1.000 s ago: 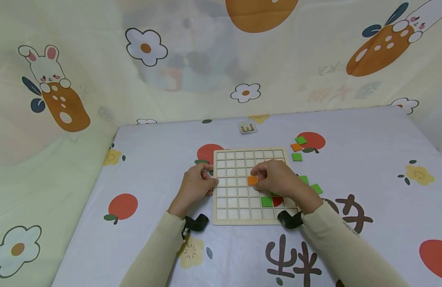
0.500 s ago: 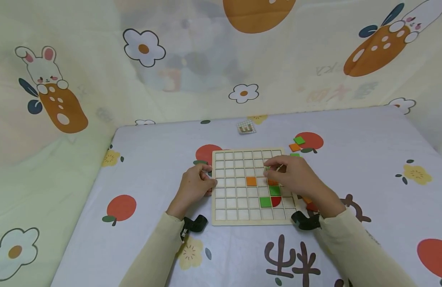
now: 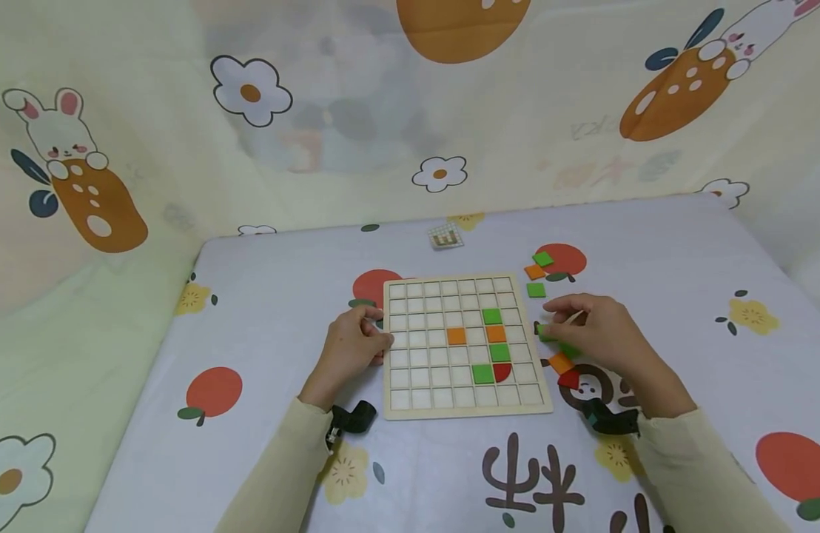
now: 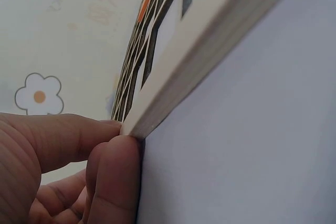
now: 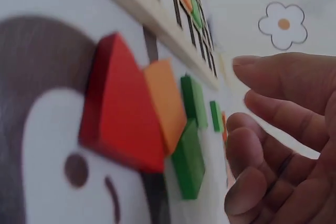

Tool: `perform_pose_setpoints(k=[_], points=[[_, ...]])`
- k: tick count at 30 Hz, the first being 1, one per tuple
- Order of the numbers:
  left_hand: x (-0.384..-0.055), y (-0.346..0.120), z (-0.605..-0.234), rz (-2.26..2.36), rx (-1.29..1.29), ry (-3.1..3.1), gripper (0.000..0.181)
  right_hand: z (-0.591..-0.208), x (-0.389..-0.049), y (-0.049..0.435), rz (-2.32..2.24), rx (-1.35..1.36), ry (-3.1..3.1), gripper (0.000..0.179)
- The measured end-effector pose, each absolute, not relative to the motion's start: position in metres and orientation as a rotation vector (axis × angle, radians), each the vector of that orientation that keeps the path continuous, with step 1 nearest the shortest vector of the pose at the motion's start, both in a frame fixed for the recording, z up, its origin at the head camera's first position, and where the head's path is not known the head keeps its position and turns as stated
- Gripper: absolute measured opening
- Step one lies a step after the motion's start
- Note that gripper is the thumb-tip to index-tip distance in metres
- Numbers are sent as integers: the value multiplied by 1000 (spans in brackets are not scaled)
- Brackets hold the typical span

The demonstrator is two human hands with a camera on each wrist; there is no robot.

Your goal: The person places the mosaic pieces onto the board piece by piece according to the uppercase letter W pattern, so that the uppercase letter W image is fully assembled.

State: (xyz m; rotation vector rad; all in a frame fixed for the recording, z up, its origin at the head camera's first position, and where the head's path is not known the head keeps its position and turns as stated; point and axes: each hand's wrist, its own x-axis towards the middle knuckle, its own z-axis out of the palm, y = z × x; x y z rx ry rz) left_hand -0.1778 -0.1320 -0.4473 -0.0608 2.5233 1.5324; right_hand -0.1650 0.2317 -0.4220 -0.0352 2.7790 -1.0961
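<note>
A wooden grid board (image 3: 468, 414) lies flat on the table, with several green and orange square tiles and a red rounded tile (image 3: 501, 371) in its right half. At its left edge, my left hand (image 3: 343, 352) pinches the rim between thumb and finger; the left wrist view shows the fingertips (image 4: 121, 148) against that edge. My right hand (image 3: 599, 337) hovers just right of the board over loose green tiles (image 5: 190, 163), thumb and fingers apart and holding nothing. Nearest the right wrist camera are a red tile (image 5: 128, 108) and an orange tile (image 5: 165, 100).
Beyond the right hand lie two green tiles and an orange tile (image 3: 535, 272). A small patterned grid card (image 3: 445, 236) rests behind the board. Printed cloth covers the table (image 3: 270, 296), and a printed curtain (image 3: 357, 148) hangs at the back.
My right hand has left an orange tile and then a green tile in the board's cells, and moved right to the loose tiles. The left hand stays at the board's edge.
</note>
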Motion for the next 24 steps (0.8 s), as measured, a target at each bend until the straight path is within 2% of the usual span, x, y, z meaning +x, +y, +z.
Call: perform_pose_setpoints(k=[10, 24], points=[[-178, -132, -450, 1576, -111, 2465, 41, -435, -167, 237, -1053, 26, 2697, 50], [-177, -133, -450, 1574, -81, 2474, 40, -435, -172, 237, -1005, -21, 2712, 32]])
